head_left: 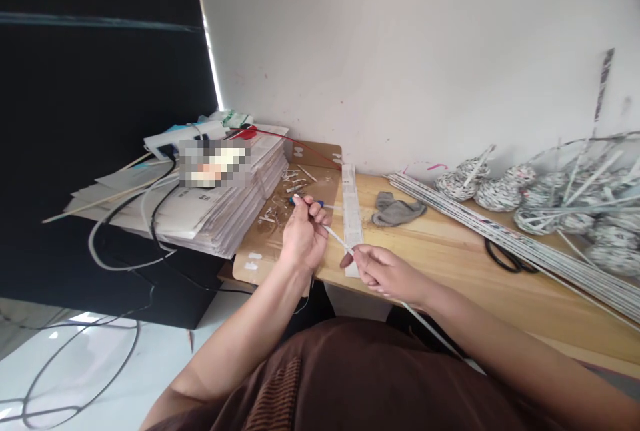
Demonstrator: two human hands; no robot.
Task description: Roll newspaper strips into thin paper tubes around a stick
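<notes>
A thin white rolled-paper tube (339, 238) runs between my two hands over the table's front edge. My left hand (305, 234) is closed on its upper end, thumb and fingers pinched together. Lower and to the right, my right hand (385, 273) pinches the same tube, which trails on below the wrist towards my lap. A blue object (291, 201) shows at my left fingers; what it is, and whether the hand touches it, I cannot tell. A folded newspaper strip (353, 208) lies flat just behind my right fingertips.
Paper scraps (295, 184) litter a brown board (320, 178). To the left rises a tall paper stack (240, 211) with cables and a power strip (187, 138). Rightward lie a grey cloth (397, 210), black-handled scissors (503, 259), bundled paper rods (500, 238) and wound paper balls (500, 192).
</notes>
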